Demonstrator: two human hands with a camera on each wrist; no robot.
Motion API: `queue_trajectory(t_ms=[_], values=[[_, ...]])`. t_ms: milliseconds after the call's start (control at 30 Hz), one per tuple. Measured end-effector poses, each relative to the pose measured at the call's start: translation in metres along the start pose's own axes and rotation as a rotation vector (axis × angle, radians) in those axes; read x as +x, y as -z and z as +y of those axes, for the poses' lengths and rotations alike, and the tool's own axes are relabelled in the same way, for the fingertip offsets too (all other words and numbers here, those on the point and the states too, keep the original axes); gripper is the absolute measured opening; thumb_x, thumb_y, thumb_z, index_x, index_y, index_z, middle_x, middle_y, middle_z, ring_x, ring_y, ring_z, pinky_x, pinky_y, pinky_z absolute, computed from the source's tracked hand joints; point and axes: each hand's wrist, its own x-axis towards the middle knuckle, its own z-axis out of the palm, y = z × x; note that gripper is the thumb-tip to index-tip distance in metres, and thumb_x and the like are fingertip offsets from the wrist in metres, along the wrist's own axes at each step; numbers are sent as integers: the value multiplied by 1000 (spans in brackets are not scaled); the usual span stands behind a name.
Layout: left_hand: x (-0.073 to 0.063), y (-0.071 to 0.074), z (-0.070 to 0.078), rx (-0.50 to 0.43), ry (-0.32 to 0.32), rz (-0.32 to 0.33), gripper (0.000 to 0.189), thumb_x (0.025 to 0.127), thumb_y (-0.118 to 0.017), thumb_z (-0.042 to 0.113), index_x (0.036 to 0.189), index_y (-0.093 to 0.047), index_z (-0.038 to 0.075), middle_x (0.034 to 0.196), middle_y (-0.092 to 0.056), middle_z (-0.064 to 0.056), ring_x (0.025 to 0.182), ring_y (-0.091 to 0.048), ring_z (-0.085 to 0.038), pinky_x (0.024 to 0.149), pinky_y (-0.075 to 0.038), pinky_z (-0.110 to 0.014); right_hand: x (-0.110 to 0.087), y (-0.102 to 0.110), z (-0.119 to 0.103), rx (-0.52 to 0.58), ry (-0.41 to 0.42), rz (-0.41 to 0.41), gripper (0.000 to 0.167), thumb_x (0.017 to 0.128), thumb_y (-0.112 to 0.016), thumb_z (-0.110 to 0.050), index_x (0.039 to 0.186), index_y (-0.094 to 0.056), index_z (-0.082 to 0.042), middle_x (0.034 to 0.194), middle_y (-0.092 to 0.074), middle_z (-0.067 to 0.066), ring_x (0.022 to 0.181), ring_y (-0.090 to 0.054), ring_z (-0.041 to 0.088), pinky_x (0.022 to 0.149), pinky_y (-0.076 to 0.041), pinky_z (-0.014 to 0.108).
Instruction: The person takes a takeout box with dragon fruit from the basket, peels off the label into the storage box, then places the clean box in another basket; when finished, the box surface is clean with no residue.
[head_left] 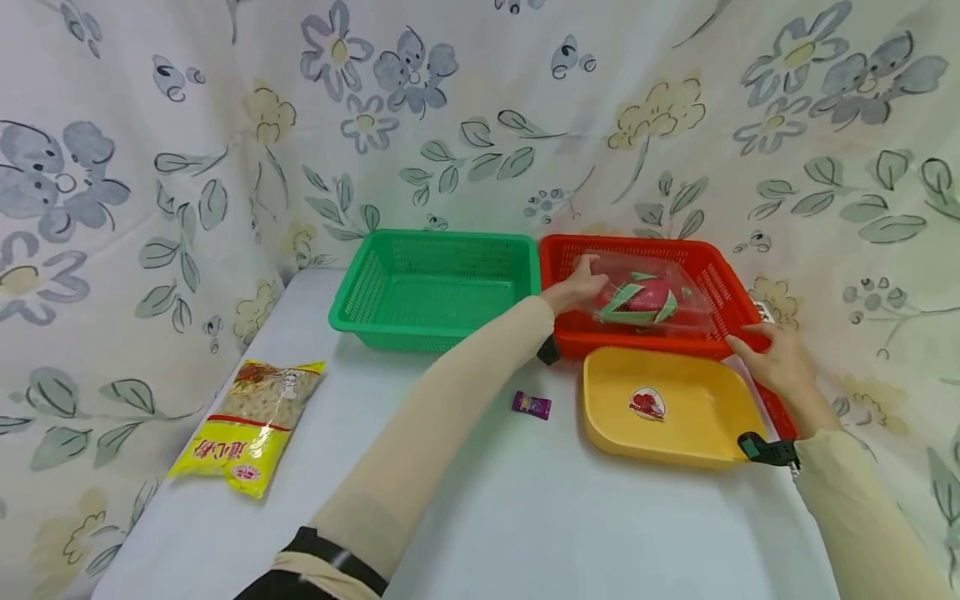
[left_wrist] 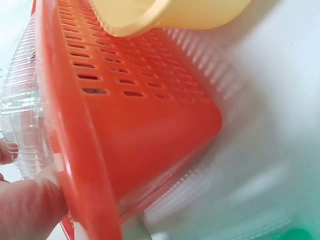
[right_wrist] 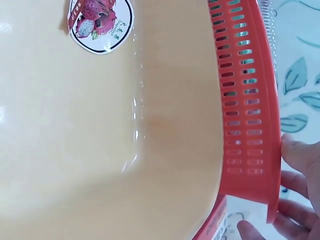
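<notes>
At the red basket's left end, my left hand (head_left: 576,287) grips a clear plastic box (head_left: 693,308) with a pink and green dragon fruit (head_left: 645,298) inside. In the left wrist view, the thumb (left_wrist: 32,202) lies just behind the basket rim, against the box; most of the other fingers are out of frame. The red basket (head_left: 637,343) holds the box. At its front right corner, my right hand (head_left: 783,358) pinches the rim, thumb (right_wrist: 299,152) on the edge and fingers around it. A yellow tray (head_left: 675,450) with a dragon fruit sticker (right_wrist: 102,22) sits directly in front.
A green basket (head_left: 435,340) stands left of the red one. A small purple wrapped candy (head_left: 532,405) lies near the left forearm. Farther left is a yellow food bag (head_left: 251,425). A red-edged flat thing (head_left: 780,412) sticks out behind the tray's right side. Floral curtain surrounds the table.
</notes>
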Motion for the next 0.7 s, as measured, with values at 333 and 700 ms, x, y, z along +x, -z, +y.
queue_trajectory(t_ms=[333, 700], values=[[-11, 7, 2, -38, 97, 51, 56, 103, -39, 6, 153, -15, 16, 142, -27, -10, 84, -43, -22, 71, -47, -31, 4, -3, -9, 5, 18, -10, 67, 99, -53, -42, 137, -46, 12, 136, -36, 38, 117, -34, 54, 92, -37, 74], [-8, 9, -6, 82, 122, 67, 65, 100, -45, 3, 155, -11, 12, 154, -24, -11, 96, -44, -23, 78, -45, -29, 1, -4, -6, -16, 32, -7, 66, 100, -52, -41, 136, -45, 14, 134, -38, 38, 115, -35, 55, 90, -40, 73]])
